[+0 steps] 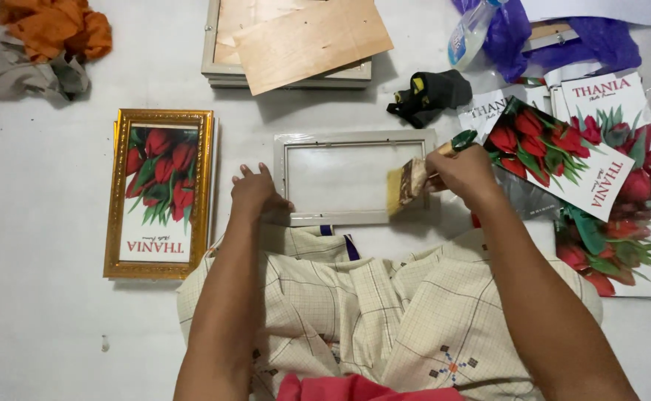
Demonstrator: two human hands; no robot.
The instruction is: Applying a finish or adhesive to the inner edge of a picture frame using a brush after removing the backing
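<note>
While pinned at its lower-left corner by the left hand point(255, 194), lies flat at centre frame: empty white picture frame point(355, 177), glass or backing not discernible. Left hand spread, fingers loosely extended, palm down on the frame rail; grips nothing, apparently bracing so the frame does not slide. Right hand point(465, 174) closed around the handle of a flat paintbrush point(409, 183), bristles pointing down-left and meeting the frame's lower-right rail; angled hold probably suits stroking along the rail.

Left of frame, flat on the pale floor point(36, 245): finished gold frame point(159, 193) holding a red tulip print, set apart, likely kept away from the brush. Right side: loose tulip prints point(600, 171), overlapping, within reach of the right hand. Top centre: stack of white frames with thin plywood backing boards point(299, 41) on top. Upper right: spray bottle point(470, 33) against a purple plastic bag point(593, 37); black cloth point(429, 93) just below. Upper left: orange and grey rags point(36, 44). Bottom centre: checked fabric point(370, 312) over the lap.
</note>
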